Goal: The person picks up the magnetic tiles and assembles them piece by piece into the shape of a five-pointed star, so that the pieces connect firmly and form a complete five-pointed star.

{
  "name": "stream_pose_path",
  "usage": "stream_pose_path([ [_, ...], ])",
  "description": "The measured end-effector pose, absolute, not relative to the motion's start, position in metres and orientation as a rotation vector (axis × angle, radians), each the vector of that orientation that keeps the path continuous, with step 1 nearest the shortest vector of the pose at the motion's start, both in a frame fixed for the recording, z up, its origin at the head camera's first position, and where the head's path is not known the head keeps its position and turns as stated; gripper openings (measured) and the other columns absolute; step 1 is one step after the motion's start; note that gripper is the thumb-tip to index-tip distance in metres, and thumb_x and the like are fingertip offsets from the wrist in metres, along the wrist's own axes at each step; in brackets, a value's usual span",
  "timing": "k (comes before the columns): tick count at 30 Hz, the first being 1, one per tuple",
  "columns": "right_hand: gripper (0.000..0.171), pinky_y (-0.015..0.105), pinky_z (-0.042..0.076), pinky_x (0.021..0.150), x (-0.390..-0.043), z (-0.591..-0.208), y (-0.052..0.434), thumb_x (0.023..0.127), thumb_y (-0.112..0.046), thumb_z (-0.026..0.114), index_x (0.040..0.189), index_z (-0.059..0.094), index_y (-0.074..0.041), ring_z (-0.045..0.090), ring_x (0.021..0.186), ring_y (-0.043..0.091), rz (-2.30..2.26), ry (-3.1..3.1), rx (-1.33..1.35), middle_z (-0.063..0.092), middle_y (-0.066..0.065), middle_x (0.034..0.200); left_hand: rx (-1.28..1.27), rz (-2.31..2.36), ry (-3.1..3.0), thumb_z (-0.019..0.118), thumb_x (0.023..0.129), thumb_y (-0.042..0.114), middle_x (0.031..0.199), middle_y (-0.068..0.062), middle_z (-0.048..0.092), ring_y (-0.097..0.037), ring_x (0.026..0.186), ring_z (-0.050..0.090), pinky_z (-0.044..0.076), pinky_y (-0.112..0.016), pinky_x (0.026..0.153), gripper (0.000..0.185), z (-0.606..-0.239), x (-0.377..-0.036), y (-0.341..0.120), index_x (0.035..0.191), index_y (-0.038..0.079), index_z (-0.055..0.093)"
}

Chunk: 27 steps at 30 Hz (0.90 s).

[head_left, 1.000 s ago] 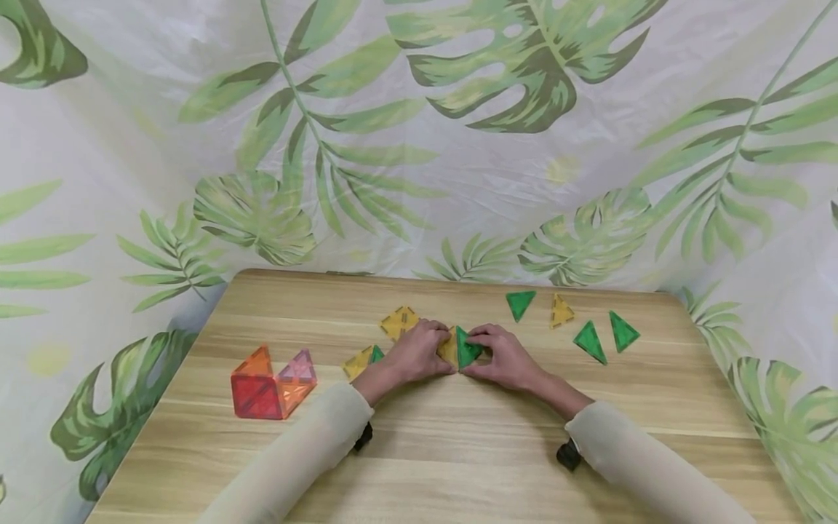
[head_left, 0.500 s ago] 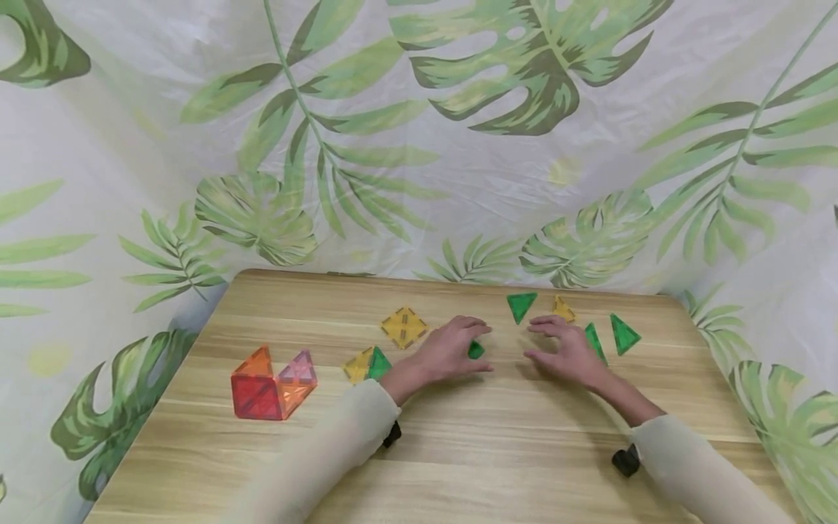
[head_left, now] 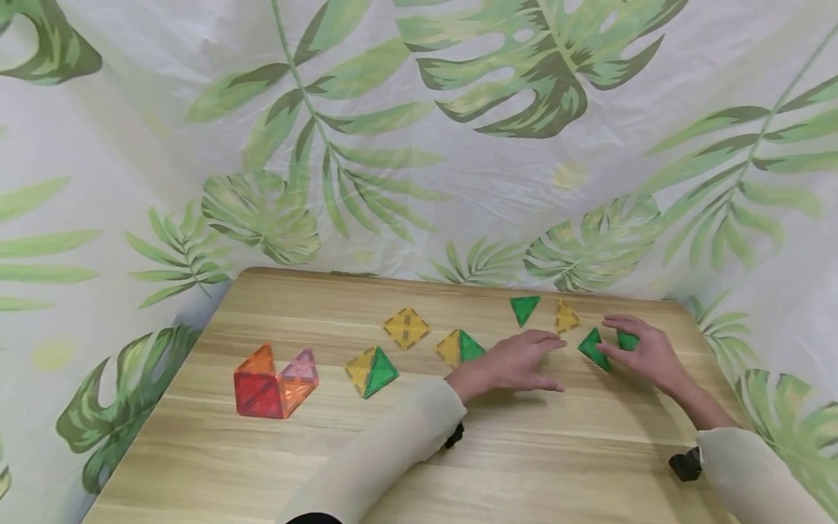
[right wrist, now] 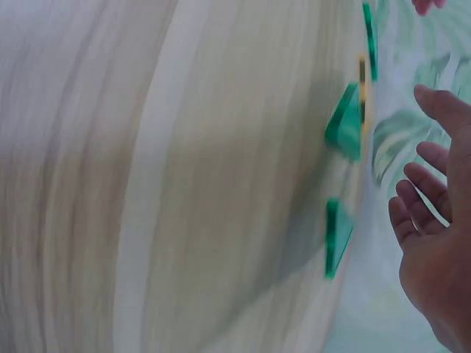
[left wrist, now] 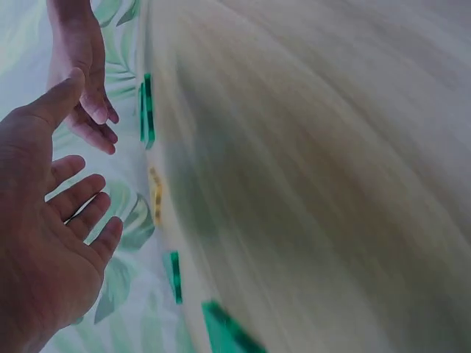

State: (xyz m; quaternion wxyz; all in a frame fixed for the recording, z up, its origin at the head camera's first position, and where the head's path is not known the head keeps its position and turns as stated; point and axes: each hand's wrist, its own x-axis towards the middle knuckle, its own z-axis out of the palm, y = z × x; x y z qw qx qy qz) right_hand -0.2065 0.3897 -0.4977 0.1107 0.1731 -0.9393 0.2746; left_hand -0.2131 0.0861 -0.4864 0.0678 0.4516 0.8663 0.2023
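Head view, right hand (head_left: 644, 349): fingers (head_left: 618, 320) loosely spread and released, hovering over two green triangles (head_left: 594, 348) near the counter's (head_left: 458, 466) far right corner; one triangle lies just under the fingertips, contact cannot be told.
Head view, left hand (head_left: 517, 360): flat, fingers straight, holding nothing; a yellow-green tile pair (head_left: 460, 347) lies just left of it.
Head view, others: yellow triangle (head_left: 566, 317), green triangle (head_left: 524, 308), red-orange block (head_left: 273, 384).
Left wrist view: palm (left wrist: 37, 250) released, blurred tiles along the counter edge.
Right wrist view: fingers (right wrist: 423, 213) released, green triangles (right wrist: 344, 125) near, apart.
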Motion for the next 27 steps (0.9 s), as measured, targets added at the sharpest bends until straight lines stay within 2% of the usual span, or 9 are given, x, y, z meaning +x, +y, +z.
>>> stream_pose_path([
  [4,0.051,0.069,0.047,0.1,-0.208,-0.504,0.409,0.088,-0.021,0.088,0.129,0.071,0.005,0.058,0.126,0.055,0.804,-2.798,0.471,0.066,0.027,0.137,1.365,0.545,2.585,0.068,0.098,0.06,0.17,-0.005,0.036,-0.015,0.157,0.033,0.027,-0.025,0.126,0.085,-0.494,-0.215,0.105,0.165,0.016,0.039],
  [9,0.052,0.066,0.047,0.101,-0.21,-0.51,0.424,0.091,-0.026,0.086,0.132,0.071,0.002,0.057,0.129,0.054,0.815,-2.829,0.42,0.066,0.025,0.139,1.348,0.473,2.568,0.063,0.099,0.065,0.174,-0.003,0.028,-0.014,0.16,0.025,0.02,-0.024,0.128,0.087,-0.505,-0.217,0.126,0.167,0.018,0.035],
  [16,0.054,0.072,0.046,0.097,-0.208,-0.515,0.434,0.09,-0.025,0.087,0.134,0.069,0.0,0.055,0.13,0.056,0.837,-2.851,0.394,0.064,0.027,0.141,1.331,0.383,2.552,0.06,0.098,0.069,0.176,0.0,0.021,-0.011,0.161,0.019,0.017,-0.021,0.128,0.091,-0.512,-0.216,0.146,0.169,0.021,0.029],
  [27,0.059,0.066,0.048,0.094,-0.208,-0.525,0.443,0.085,-0.024,0.091,0.132,0.069,0.003,0.057,0.124,0.058,0.783,-2.853,0.397,0.064,0.031,0.137,1.253,0.273,2.553,0.054,0.099,0.073,0.177,0.011,0.015,-0.008,0.162,0.009,0.015,-0.031,0.131,0.085,-0.517,-0.21,0.159,0.169,0.03,0.029],
])
